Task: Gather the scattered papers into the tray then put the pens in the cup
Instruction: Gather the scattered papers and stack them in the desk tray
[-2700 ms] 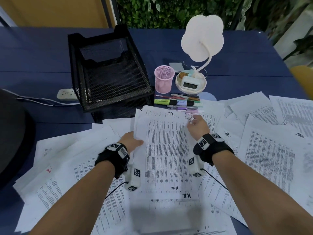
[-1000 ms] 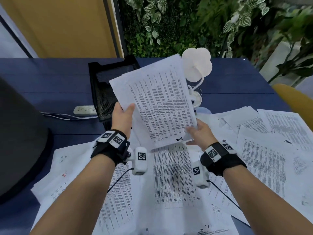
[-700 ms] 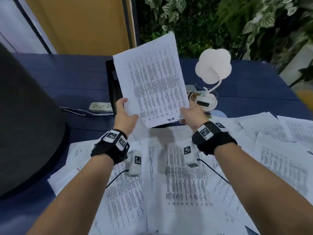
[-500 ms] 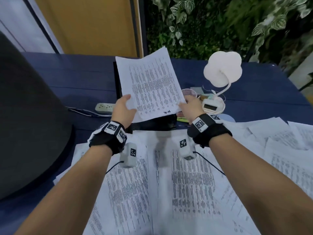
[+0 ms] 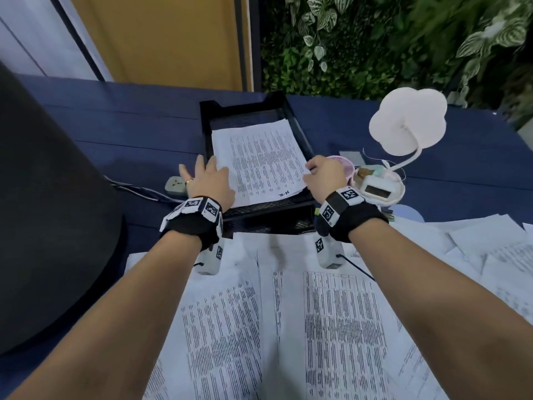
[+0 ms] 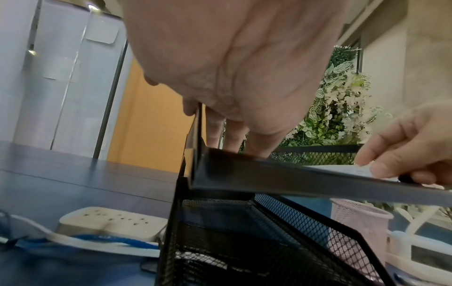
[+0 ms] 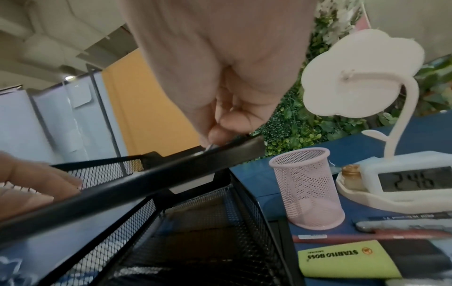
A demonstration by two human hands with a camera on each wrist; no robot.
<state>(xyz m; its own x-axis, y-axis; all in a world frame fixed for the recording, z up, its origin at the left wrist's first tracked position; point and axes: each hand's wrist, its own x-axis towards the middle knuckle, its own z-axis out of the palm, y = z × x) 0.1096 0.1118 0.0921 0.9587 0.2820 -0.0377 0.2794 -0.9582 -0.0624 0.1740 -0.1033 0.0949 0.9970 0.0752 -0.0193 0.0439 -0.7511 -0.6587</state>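
The scattered papers (image 5: 331, 327) lie near, below both wrists, while the stack (image 5: 259, 163) rests in the far tray (image 5: 268, 209), left hand (image 5: 210, 180) flat and relaxed, right hand (image 5: 326, 177) pinching its right corner.

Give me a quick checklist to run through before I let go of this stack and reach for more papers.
1. Paper stack inside the top tier of the black mesh tray: ok.
2. Stack lying flat: cannot tell; its near edge sits over the front rim.
3. Left hand off the stack: not ok, its straight fingers rest on the left edge.
4. Right hand released: not ok, it pinches the right corner.
5. More scattered papers left on the table: ok.
6. Pink mesh cup upright, empty: ok.
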